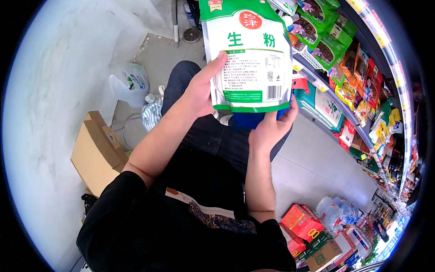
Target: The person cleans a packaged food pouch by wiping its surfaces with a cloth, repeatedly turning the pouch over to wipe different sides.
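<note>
A green-and-white bag of starch [247, 68] is held up in front of me, its printed panel and barcode facing the camera. My left hand [204, 88] grips its left edge, thumb on the front and fingers hidden behind. At the lower right corner is my right hand [272, 129], its fingers curled around a bright blue cloth-like piece [247, 119] that shows below and behind the bag. The bag covers most of this blue piece and some of the fingers, so its exact form is unclear.
Store shelves with price strips [319, 85] and packaged foods [333, 47] run along the right. A cardboard box [97, 149] and a white plastic bag [131, 84] are on the left. Red boxes [301, 222] and wrapped bottles [337, 213] stand at lower right.
</note>
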